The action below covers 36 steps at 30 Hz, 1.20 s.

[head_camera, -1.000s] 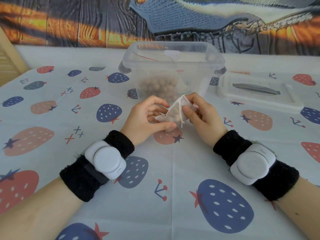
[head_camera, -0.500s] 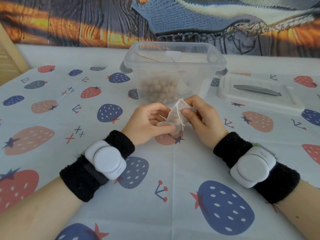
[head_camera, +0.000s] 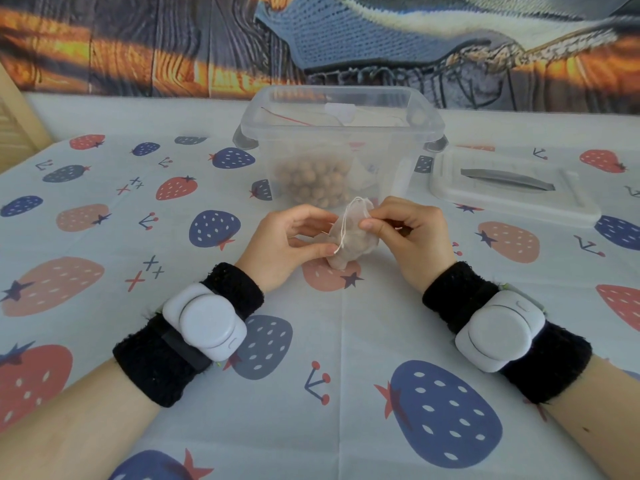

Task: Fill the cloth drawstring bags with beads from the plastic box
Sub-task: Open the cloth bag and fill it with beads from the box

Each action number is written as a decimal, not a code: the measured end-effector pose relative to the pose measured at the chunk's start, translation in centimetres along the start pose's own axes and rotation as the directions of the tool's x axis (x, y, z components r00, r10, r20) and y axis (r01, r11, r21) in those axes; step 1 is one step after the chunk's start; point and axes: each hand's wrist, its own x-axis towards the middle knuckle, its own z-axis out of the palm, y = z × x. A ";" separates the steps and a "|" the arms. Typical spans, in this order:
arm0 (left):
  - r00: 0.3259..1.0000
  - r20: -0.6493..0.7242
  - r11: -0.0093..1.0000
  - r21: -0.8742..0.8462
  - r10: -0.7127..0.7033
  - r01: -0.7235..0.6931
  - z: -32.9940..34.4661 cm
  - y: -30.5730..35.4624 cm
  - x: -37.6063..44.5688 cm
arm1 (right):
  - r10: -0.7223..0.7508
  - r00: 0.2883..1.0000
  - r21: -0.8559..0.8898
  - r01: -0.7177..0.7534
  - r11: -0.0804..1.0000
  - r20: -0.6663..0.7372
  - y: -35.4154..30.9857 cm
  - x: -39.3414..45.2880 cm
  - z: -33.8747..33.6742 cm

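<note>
The cloth drawstring bag, already bulging with beads, was pinched by both hands; its drawstring hung loose, and many beads remained in the plastic box.

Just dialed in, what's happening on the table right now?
A person holds a small cloth bag between both hands in front of the clear plastic box. The left hand grips its side while the right hand pinches the top near the drawstring. The bag looks lumpy, as if already holding beads. More beads sit in the box, and its lid lies to the right.
</note>
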 end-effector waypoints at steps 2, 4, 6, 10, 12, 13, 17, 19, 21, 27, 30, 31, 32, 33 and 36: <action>1.000 -0.009 1.000 -0.005 -0.005 0.005 0.0 0.0 0.0 | 0.066 0.998 0.015 -0.066 0.998 -0.004 0.0 0.0 0.0; 1.000 -0.018 1.000 0.004 0.008 -0.008 0.1 0.1 -0.1 | 0.111 0.994 0.026 -0.111 0.993 -0.004 0.0 0.0 0.1; 1.000 -0.012 0.999 0.019 0.027 -0.027 0.2 0.1 -0.1 | 0.135 0.991 0.039 -0.135 0.990 -0.012 -0.1 0.0 0.1; 0.999 0.052 0.994 0.105 0.008 -0.014 0.4 0.2 -0.2 | 0.159 0.987 0.017 -0.158 0.987 -0.030 0.0 0.0 0.1; 0.997 0.076 0.982 0.188 0.010 -0.024 0.7 0.2 -0.2 | 0.164 0.986 0.002 -0.164 0.986 -0.022 0.0 0.1 0.1; 0.997 0.071 0.975 0.221 0.017 -0.032 0.8 0.2 -0.3 | 0.160 0.987 -0.004 -0.160 0.987 -0.009 -0.2 0.1 0.1; 0.998 0.033 0.964 0.258 0.052 -0.059 0.9 0.4 -0.4 | 0.128 0.992 0.065 -0.128 0.990 0.008 -0.5 0.0 0.0; 0.997 0.033 0.974 0.214 0.065 -0.071 0.9 0.4 -0.5 | 0.094 0.996 0.109 -0.093 0.990 -0.003 -0.4 0.0 0.0; 0.997 0.030 0.983 0.169 0.072 -0.076 1.0 0.3 -0.4 | 0.089 0.996 0.132 -0.089 0.987 -0.001 -0.6 0.1 0.0; 0.998 0.059 0.999 0.039 0.007 -0.009 0.6 -0.4 -0.1 | 0.313 0.944 0.363 -0.256 0.896 -0.108 -1.4 0.7 -0.6; 0.997 0.067 0.999 -0.024 -0.039 0.041 0.4 -0.5 -0.1 | 0.556 0.820 0.584 -0.388 0.713 -0.134 -0.5 1.5 -1.4; 0.996 0.073 0.998 -0.043 -0.047 0.050 0.4 -0.5 -0.1 | 0.618 0.776 0.632 -0.417 0.653 -0.125 -0.2 1.6 -1.5; 0.996 0.078 0.997 -0.058 -0.050 0.055 0.3 -0.5 0.0 | 0.666 0.738 0.668 -0.439 0.601 -0.114 0.1 1.7 -1.5; 0.995 0.083 0.996 -0.065 -0.049 0.054 0.2 -0.4 0.0 | 0.699 0.709 0.699 -0.451 0.555 -0.097 0.3 1.8 -1.4; 0.995 0.090 0.997 -0.066 -0.044 0.050 0.2 -0.3 0.1 | 0.727 0.686 0.711 -0.493 0.501 -0.036 0.4 1.8 -0.9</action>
